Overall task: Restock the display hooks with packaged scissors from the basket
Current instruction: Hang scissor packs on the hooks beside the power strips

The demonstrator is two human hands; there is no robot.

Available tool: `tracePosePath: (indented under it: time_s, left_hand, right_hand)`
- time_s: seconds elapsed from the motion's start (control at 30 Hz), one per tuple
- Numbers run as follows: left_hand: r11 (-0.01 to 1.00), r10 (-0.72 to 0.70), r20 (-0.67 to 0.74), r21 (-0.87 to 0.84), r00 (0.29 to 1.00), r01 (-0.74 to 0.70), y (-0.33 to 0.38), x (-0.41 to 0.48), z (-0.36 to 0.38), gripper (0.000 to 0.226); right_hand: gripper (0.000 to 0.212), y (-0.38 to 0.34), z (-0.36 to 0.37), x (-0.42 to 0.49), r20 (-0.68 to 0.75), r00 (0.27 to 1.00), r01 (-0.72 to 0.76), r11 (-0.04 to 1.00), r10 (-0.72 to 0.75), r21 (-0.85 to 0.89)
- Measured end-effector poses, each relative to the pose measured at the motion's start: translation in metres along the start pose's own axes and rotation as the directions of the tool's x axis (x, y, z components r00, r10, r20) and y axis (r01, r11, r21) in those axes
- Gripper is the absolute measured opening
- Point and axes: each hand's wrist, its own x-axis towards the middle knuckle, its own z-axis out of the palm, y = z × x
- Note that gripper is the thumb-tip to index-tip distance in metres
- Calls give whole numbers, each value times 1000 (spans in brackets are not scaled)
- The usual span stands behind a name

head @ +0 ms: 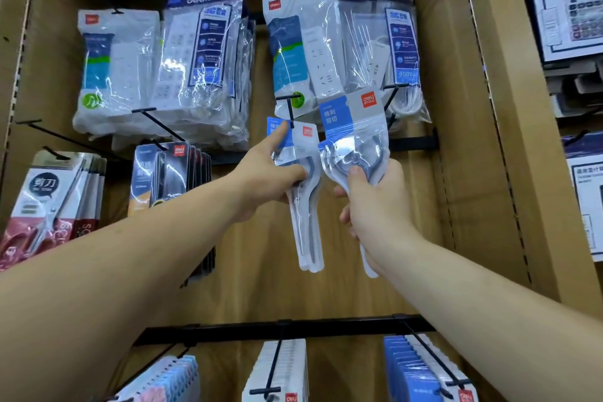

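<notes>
My left hand (274,173) grips a clear pack of scissors (305,206) with a blue and white header, its hole at the tip of a black display hook (289,109); my forefinger lies along the header. My right hand (375,202) holds a small bundle of the same scissor packs (354,137) upright, just right of that hook. A second black hook (393,96) sticks out behind the bundle. The basket is out of view.
Bagged power strips (182,65) hang above on the brown board. Other scissor packs (55,202) and dark packs (166,173) hang at the left. A lower black rail (326,326) carries more goods. Boxed calculators (574,6) fill the right shelf.
</notes>
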Motion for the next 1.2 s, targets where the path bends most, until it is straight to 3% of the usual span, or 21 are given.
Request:
tracePosePath:
  time_s: [0.13,0.27,0.33,0.43,0.5,0.6,0.73,0.87,1.03,1.13,1.2]
  left_hand:
    - [999,-50,13,-20,999,50,-8,4,2,92]
    - [994,-105,-113,12,988,107,-32,5,7,84]
    - [991,-46,-199,117,979,71,-41,2,10,77]
    - [965,101,-362,262,927,-3,-35,-17,18,47]
    - [995,44,-296,94,954,-17,-23,-33,26,42]
    - [979,-81,-55,-193,995,69,-6,-52,40,44]
    - [935,-110,-59,-344,992,83,-3,-51,40,21]
    - [937,-141,-81,-333,987,106,-8,-46,33,45]
    - [978,-15,-179,-208,984,-23,-17,-32,23,41]
    - [985,46,-207,-154,977,-79,-16,-32,17,75]
    - [990,57,-203,-114,977,-81,-15,-32,14,80]
  right_hand:
    - [18,0,-2,-3,23,1000,-12,1000,12,-4]
    - [12,5,-5,-8,36,998,-61,998,61,2]
    - [11,8,-6,-10,49,993,-104,994,103,18]
    - [19,10,-5,-12,80,991,-112,993,109,29]
    - [27,11,0,-13,113,988,-114,992,107,55]
    - [36,11,10,-18,183,974,-158,981,136,114]
    - [31,2,9,-22,214,958,-235,951,191,202]
    - [18,7,0,-12,154,973,-186,979,173,77]
    - [16,1,-4,-5,152,975,-167,986,164,9]
    - [13,-5,-4,-3,139,981,-140,990,138,2]
    - [13,-5,-2,-3,131,984,-122,993,120,6]
